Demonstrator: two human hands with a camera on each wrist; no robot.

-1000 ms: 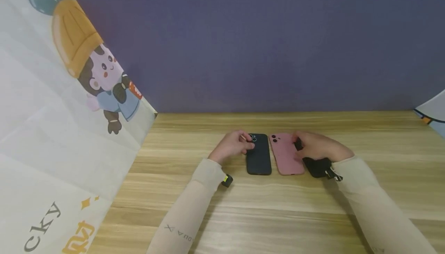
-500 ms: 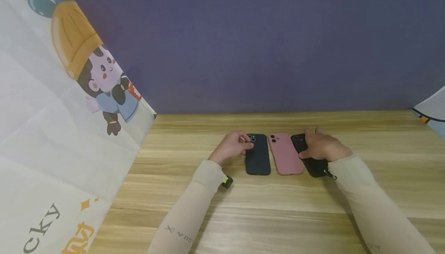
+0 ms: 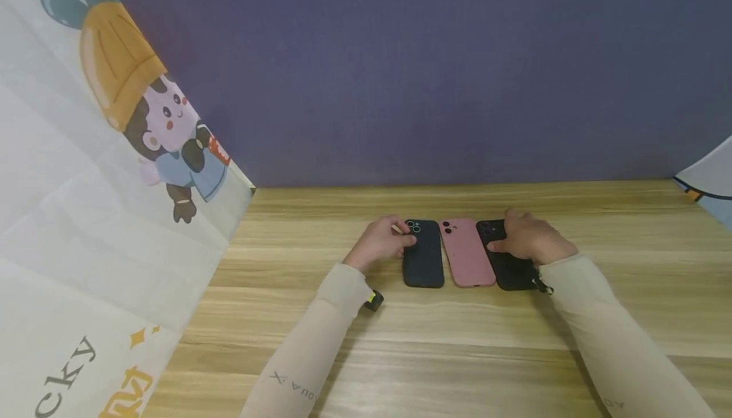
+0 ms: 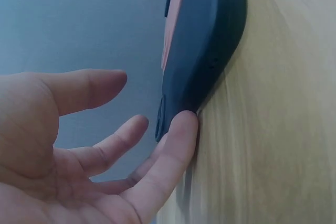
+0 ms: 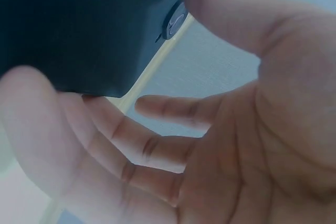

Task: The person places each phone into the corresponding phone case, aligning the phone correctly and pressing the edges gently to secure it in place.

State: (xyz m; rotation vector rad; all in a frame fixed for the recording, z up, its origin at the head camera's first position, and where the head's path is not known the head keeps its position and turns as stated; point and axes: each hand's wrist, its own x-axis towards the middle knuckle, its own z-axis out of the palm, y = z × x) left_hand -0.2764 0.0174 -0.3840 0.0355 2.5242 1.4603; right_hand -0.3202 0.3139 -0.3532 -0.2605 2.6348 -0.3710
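Observation:
Three phones lie backs up side by side on the table. At the left is a dark blue phone (image 3: 426, 262), in the middle a pink phone (image 3: 470, 253), and at the right a black phone (image 3: 508, 272). The left hand (image 3: 380, 238) touches the blue phone's left side near its camera end. In the left wrist view one fingertip (image 4: 185, 124) meets that side, while the thumb stays apart. My right hand (image 3: 528, 237) spans the black phone, thumb at its upper left, fingers along its right edge. The right wrist view shows these fingers (image 5: 29, 90) against the edge.
A wood-grain table (image 3: 434, 348) carries the phones. A dark blue-grey panel (image 3: 434, 75) rises behind it. White cloth (image 3: 63, 215) with a cartoon figure hangs at the left, and another white printed piece (image 3: 711, 173) shows at the far right.
My right hand has gone from the pink phone's right edge to the black phone, which has shifted slightly left, closer to the pink one. The left hand stays in place.

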